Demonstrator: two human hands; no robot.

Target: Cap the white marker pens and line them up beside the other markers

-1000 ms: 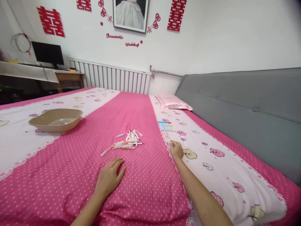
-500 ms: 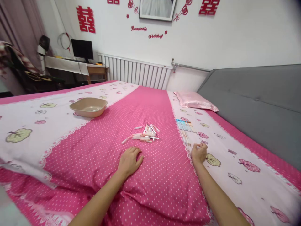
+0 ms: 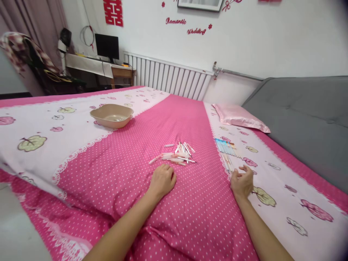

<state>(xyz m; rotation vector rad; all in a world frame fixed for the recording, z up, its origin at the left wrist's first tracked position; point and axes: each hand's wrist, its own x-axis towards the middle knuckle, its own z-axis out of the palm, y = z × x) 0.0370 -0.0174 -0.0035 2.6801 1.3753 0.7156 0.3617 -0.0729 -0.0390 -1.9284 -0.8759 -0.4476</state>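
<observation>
My left hand [image 3: 163, 180] rests on the pink dotted bedsheet with its fingers curled under, and nothing shows in it. Just beyond it lies a loose pile of pale pink and white pens [image 3: 171, 156], some of them thin with dark tips. On the right, my right hand [image 3: 242, 182] has bent fingers with a gap between thumb and forefinger, and no object shows there. Close to its fingertips are a few pale pens [image 3: 227, 162] laid side by side. Past those, a neat row of blue and orange-brown pens [image 3: 227, 146] lies on the white printed strip.
A beige plastic basin [image 3: 112, 121] stands on the bed at the left, with something small and clear inside. A pink pillow [image 3: 240, 117] leans near the grey headboard [image 3: 304, 116]. Behind the bed are a radiator [image 3: 165, 76] and a desk with a monitor [image 3: 107, 47].
The view has tilted down and turned left. My left hand's fingers have gone from spread to curled. My right hand has drawn back slightly from the laid-out pens, and its fingers have parted.
</observation>
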